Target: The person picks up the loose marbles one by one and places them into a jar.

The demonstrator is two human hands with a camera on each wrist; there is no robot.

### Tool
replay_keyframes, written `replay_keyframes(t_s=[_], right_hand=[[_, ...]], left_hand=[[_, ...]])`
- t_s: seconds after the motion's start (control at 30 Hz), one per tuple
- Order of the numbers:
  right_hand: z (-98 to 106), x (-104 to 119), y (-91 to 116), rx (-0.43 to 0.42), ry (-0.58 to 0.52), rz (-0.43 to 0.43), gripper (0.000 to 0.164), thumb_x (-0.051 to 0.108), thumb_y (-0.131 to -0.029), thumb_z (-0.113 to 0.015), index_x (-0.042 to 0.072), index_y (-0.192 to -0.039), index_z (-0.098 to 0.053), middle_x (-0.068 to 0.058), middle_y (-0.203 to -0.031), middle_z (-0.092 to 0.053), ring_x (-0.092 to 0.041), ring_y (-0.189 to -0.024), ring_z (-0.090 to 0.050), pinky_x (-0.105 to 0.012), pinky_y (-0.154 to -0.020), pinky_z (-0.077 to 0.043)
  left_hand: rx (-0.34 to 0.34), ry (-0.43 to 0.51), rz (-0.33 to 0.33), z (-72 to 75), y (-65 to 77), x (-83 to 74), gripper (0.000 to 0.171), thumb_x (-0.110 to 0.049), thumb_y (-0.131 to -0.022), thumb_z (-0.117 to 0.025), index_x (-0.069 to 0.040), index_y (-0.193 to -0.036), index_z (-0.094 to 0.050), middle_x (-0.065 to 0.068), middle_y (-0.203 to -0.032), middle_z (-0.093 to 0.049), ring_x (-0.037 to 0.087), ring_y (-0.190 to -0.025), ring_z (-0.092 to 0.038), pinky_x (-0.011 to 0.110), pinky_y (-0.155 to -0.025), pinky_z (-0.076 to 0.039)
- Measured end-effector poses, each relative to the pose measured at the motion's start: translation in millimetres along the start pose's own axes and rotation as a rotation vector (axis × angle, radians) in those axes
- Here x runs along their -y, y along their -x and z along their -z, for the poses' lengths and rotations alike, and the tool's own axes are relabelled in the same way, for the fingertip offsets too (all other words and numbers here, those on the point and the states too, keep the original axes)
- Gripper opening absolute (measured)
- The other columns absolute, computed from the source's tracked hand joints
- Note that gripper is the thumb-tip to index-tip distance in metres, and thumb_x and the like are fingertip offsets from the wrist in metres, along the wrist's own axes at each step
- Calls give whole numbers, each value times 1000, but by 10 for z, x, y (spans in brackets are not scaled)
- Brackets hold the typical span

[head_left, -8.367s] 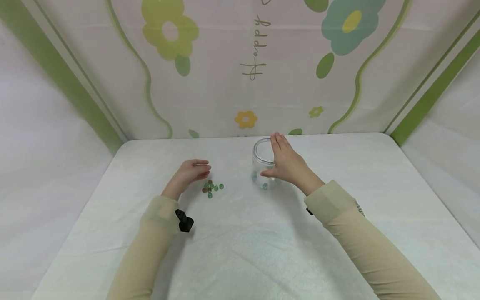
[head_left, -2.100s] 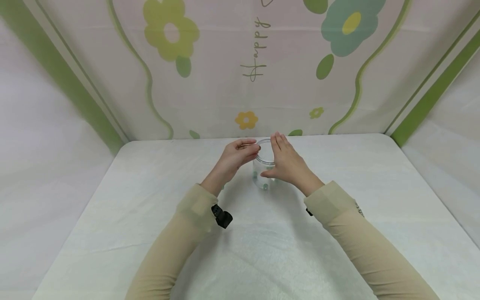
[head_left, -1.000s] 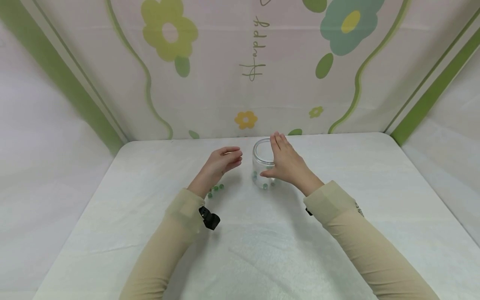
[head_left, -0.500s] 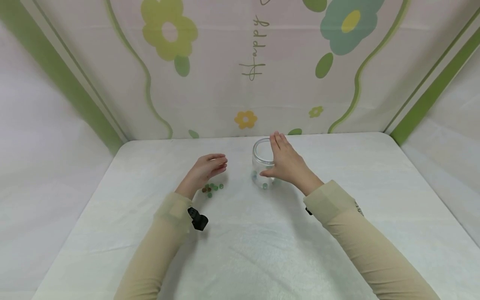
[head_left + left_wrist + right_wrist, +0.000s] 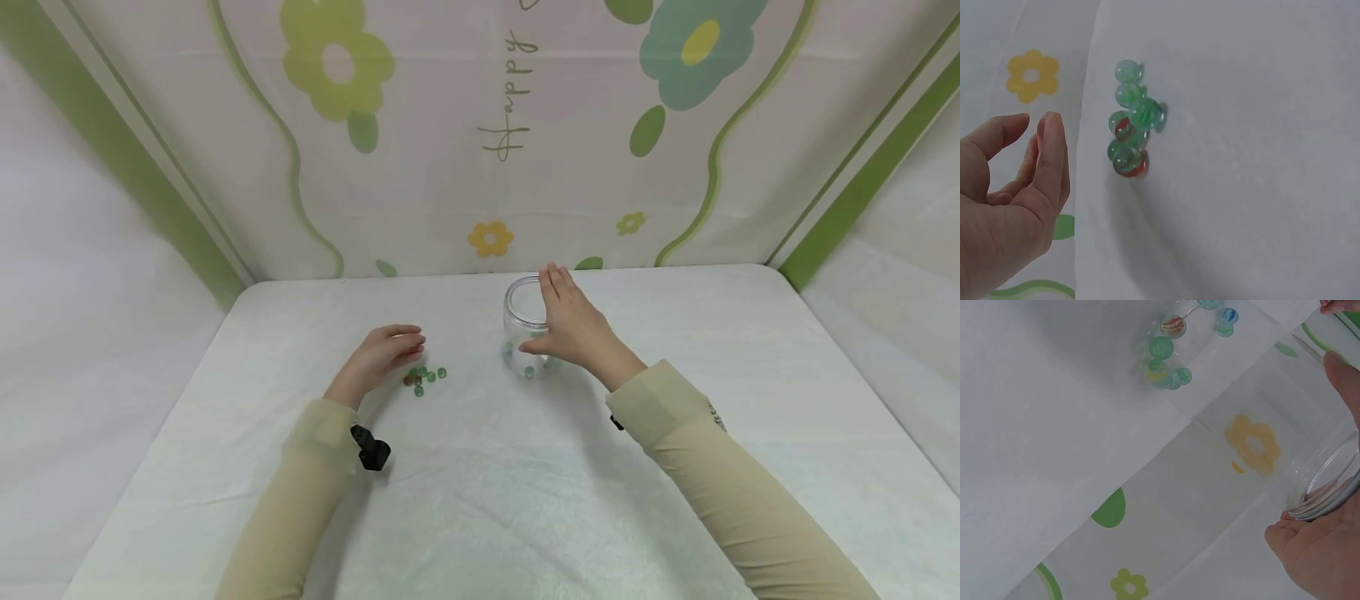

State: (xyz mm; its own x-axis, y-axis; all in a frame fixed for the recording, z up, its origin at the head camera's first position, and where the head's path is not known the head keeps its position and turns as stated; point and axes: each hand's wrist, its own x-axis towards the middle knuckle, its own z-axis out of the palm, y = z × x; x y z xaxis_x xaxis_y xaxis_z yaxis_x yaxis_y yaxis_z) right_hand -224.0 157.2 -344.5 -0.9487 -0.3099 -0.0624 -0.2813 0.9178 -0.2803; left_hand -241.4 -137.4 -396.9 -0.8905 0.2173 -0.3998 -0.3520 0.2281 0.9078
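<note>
On the white table (image 5: 480, 467) lies a small cluster of glass marbles (image 5: 431, 377), green ones and a few with red-brown. My left hand (image 5: 378, 354) hovers just behind and left of them, thumb and fingers apart, holding nothing; the left wrist view shows a gap between thumb and fingertips, with the marbles (image 5: 1146, 114) off to the side. A clear, lidless jar (image 5: 514, 337) stands upright at the back. My right hand (image 5: 573, 329) holds its right side near the rim, thumb in front. Several marbles (image 5: 1161, 348) lie at the jar's bottom, some with red, yellow or blue.
Behind the table's back edge hangs a flower-printed cloth (image 5: 435, 167) with the word "Happy", close behind the jar. White cloth walls with green bands flank both sides. A black camera (image 5: 371, 450) sits on the left wrist.
About two seconds ago my left hand was at the jar's rim with a small dark thing at its fingertips. It has since moved back left to the marble cluster. The right hand stays on the jar.
</note>
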Motion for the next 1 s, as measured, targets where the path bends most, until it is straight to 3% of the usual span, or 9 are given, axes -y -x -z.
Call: replay_keyframes(t_s=[0.23,0.47,0.8,1.0], right_hand=[[1,9,4,-9,-3,3,114,44,-78,-77,-10,-149,-6,-26,-159,-2,-40,-148,-4,-47,-124,-12],[-4,10,-4,-4,-3,6,114,45,-78,-76,-10,-149,-6,-26,-159,-1,-39,-148,-3,-47,-124,-12],[1,7,9,-5,-19,-2,114,45,-78,-77,-9,-149,-6,-25,-159,-1,-38,-149,-1,-47,-124,-12],[-12,-1,12,-6,-25,-2,114,45,-78,-76,-9,-149,-6,-25,-159,-1,-38,-149,-1,-47,-124,-12]], left_hand=[[-45,-43,11,177,33,118,47,-13,-101,-47,7,-143,-35,24,-137,-46,-1,-88,-58,9,-81,-53],[-42,-165,38,300,70,229,47,-16,-101,-48,6,-141,-38,25,-137,-50,-1,-92,-61,23,-98,-52],[2,-300,67,342,76,301,45,-24,-97,-55,3,-133,-48,12,-118,-64,0,-87,-61,20,-88,-52],[44,-360,49,338,49,330,47,-23,-95,-58,3,-133,-49,9,-111,-67,2,-89,-62,26,-92,-50]])
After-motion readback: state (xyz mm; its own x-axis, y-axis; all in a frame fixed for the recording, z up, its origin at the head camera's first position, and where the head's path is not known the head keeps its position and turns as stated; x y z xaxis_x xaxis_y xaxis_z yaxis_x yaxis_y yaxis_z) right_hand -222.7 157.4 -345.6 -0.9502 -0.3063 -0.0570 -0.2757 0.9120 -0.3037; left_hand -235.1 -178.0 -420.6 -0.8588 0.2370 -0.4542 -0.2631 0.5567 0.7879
